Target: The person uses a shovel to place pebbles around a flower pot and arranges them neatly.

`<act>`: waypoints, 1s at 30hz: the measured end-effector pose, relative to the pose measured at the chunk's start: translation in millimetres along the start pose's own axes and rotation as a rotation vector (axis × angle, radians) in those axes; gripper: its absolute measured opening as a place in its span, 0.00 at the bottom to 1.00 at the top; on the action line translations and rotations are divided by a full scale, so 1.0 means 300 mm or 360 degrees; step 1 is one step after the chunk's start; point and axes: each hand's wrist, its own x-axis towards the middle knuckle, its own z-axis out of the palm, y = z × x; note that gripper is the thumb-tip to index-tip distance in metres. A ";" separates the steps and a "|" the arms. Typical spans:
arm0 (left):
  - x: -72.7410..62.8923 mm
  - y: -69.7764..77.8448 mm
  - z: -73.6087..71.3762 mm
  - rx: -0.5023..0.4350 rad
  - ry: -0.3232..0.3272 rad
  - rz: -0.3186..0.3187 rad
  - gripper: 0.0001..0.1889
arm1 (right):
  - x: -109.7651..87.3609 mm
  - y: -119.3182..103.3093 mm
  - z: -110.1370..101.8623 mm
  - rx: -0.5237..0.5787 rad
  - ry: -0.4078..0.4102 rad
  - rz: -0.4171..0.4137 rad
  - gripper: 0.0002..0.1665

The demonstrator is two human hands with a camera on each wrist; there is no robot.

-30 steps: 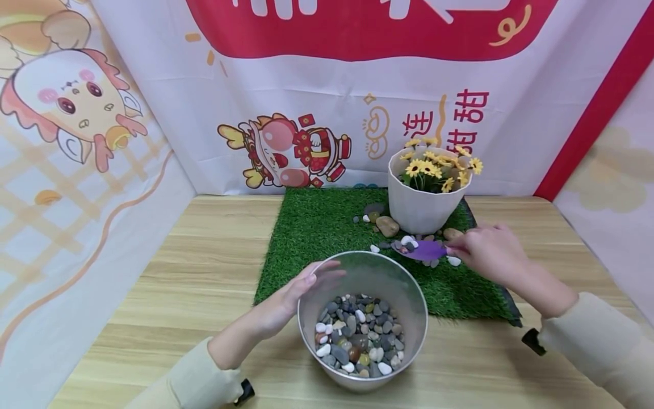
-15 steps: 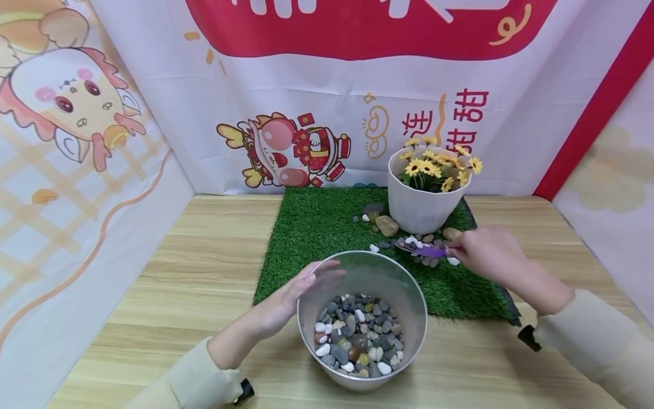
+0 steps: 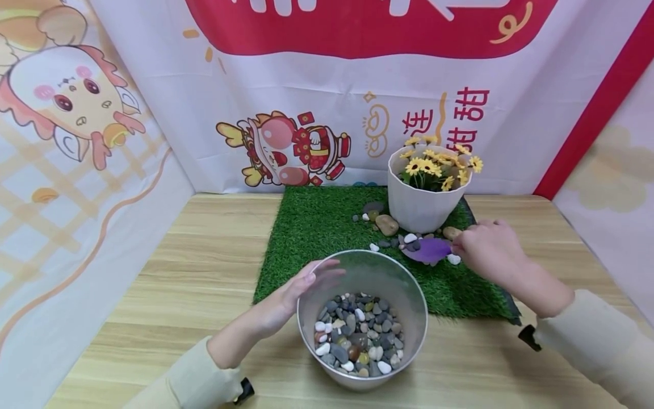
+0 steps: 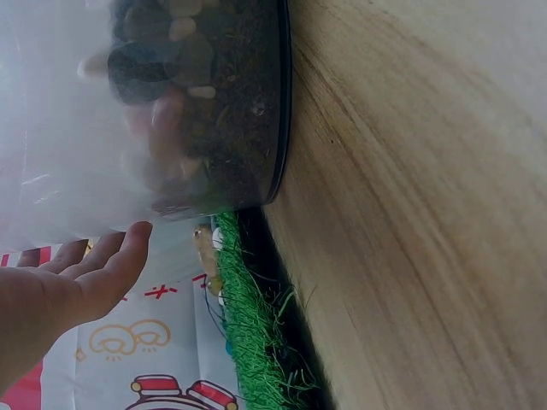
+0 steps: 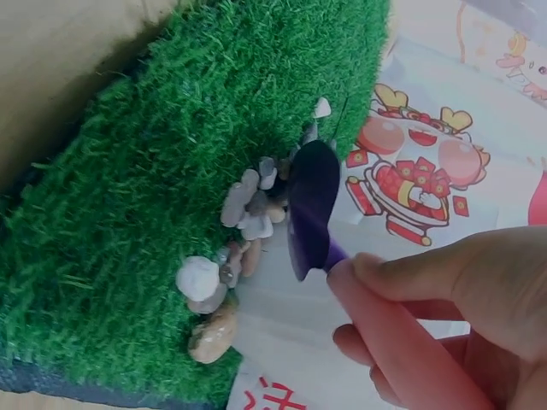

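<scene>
My right hand grips the pink handle of a small trowel with a purple blade. The blade is low over pebbles scattered on a green artificial grass mat. A white pebble and a few dark ones are at its tip. In the right wrist view the fingers wrap the trowel handle and the blade's dark side shows. My left hand rests against the side of a translucent bucket, fingers extended along its outside. Mixed pebbles cover the bucket's bottom.
A white flowerpot with yellow flowers stands at the back right of the mat. Larger tan stones lie beside it. A printed cloth hangs behind the wooden table.
The trowel's blade dipped among the pebbles, then turned its broad purple face up, with fewer pebbles at its tip than a second ago. My left hand and the bucket stayed put.
</scene>
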 end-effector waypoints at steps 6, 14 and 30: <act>0.002 0.000 0.000 0.0005 -0.0006 0.0006 0.30 | 0.002 -0.008 -0.012 -0.0078 0.0031 -0.0002 0.09; 0.002 0.003 -0.001 0.0011 0.0006 -0.0004 0.30 | 0.000 0.001 -0.028 -0.0103 -0.0033 0.0055 0.08; 0.001 0.002 0.000 0.0023 -0.0012 0.0010 0.31 | -0.051 0.052 -0.076 -0.0117 0.0118 0.0124 0.03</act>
